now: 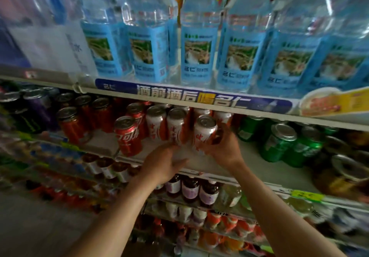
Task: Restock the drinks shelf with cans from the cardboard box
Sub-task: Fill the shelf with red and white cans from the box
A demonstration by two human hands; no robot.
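On the middle drinks shelf (259, 169), my right hand (224, 147) grips a white-and-orange can (203, 132) from its right side, at the front of a row of like cans. My left hand (166, 162) reaches up beside it, fingers at the base of the neighbouring white-and-orange can (176, 127); I cannot tell whether they curl round it. Red cola cans (127, 135) stand to the left. The cardboard box is out of view.
Green cans (279, 143) stand right of my hands, with bare shelf between. Dark and purple cans (34, 109) fill the far left. Blue-labelled water bottles (197, 57) line the shelf above. Small bottles (190, 188) sit on the shelf below.
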